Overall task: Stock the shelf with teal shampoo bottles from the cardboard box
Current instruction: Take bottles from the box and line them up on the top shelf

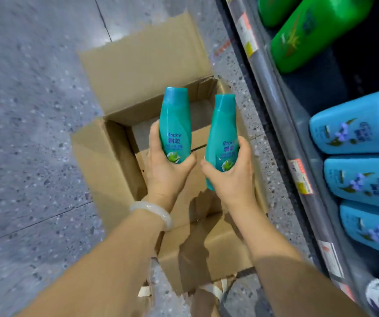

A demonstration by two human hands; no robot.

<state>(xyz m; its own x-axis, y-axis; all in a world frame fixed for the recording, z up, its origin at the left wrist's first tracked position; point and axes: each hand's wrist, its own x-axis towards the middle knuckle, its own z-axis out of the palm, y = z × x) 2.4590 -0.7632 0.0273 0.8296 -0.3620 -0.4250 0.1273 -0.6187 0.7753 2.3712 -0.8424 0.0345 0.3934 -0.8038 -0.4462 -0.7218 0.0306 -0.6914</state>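
Two teal bottles are held caps-away over the open box (pixel 124 156), one in each hand. The left hand (pixel 165 170) wraps its grip round the base of the left bottle (pixel 175 124); the right hand (pixel 232 177) wraps the right bottle (pixel 223 136). The bottles stand apart, not touching. On the shelf (pixel 275 115) at right lie two green bottles (pixel 316 35) and three blue bottles (pixel 362 186). Bare floor (pixel 28 110) lies left of the box.
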